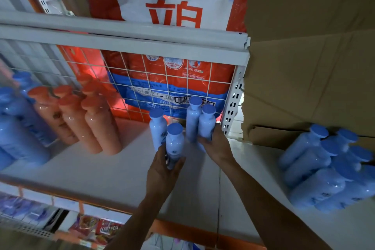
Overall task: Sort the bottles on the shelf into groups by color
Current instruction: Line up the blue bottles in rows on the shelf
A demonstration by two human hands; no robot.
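My left hand point(162, 170) grips a blue bottle point(174, 144) with a darker blue cap, held near the middle of the white shelf point(101, 176). Just behind it stands another blue bottle point(156, 126). My right hand point(216, 145) holds the lower part of a pair of blue bottles point(199, 122) standing side by side by the wire back panel. Several orange bottles point(89, 119) stand grouped at the left of the shelf. More blue bottles point(14, 128) stand at the far left. On the neighbouring shelf to the right is another group of blue bottles point(326, 168).
A white wire grid point(142, 87) backs the shelf, with a red and blue detergent bag point(172, 71) behind it. A shelf rail point(121, 36) runs overhead. A large cardboard box point(312, 57) fills the upper right. Packaged goods point(97, 227) lie on the shelf below.
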